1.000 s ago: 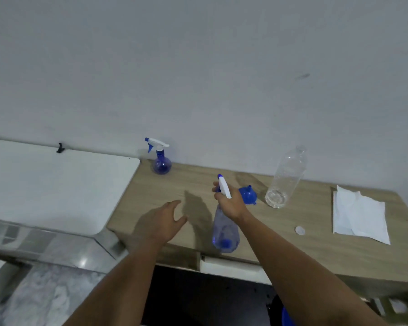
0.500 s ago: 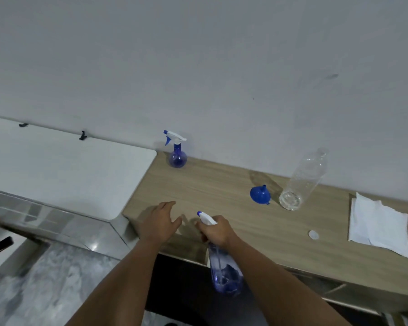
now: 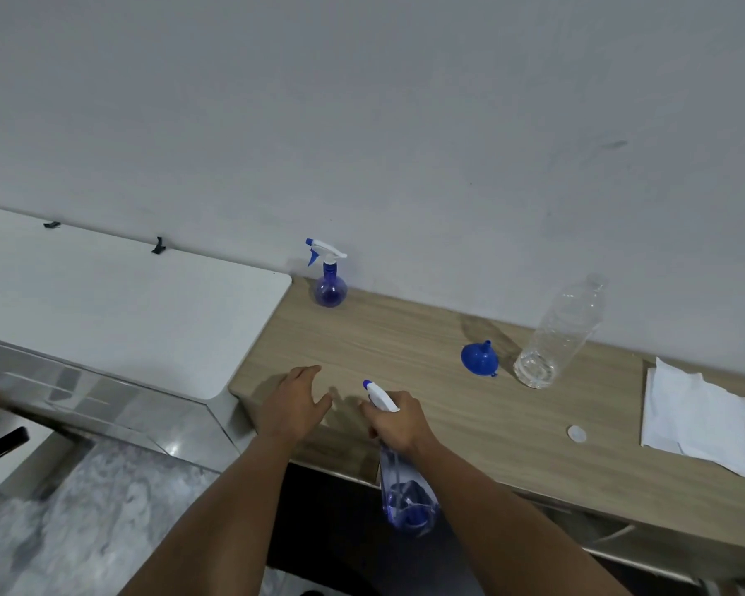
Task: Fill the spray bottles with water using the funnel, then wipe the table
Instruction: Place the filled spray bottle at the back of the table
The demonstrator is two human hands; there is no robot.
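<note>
My right hand [image 3: 394, 421] grips the white trigger head of a clear blue spray bottle [image 3: 407, 494], which hangs in front of the wooden table's [image 3: 405, 337] near edge. My left hand [image 3: 295, 400] hovers open over the table's front left part, holding nothing. A second, round blue spray bottle [image 3: 330, 279] stands at the back left by the wall. A blue funnel [image 3: 479, 358] lies mouth down next to a clear plastic water bottle [image 3: 555, 333] with a little water in it. A white cloth [image 3: 697, 417] lies at the right.
A small white bottle cap [image 3: 576, 433] lies on the table left of the cloth. A lower white surface [image 3: 117, 303] adjoins the table on the left, with marbled floor [image 3: 82, 522] below. The wall runs directly behind the table.
My right hand has brought the spray bottle down and toward me, from above the table to hanging in front of its near edge. My left hand stayed over the front left part.
</note>
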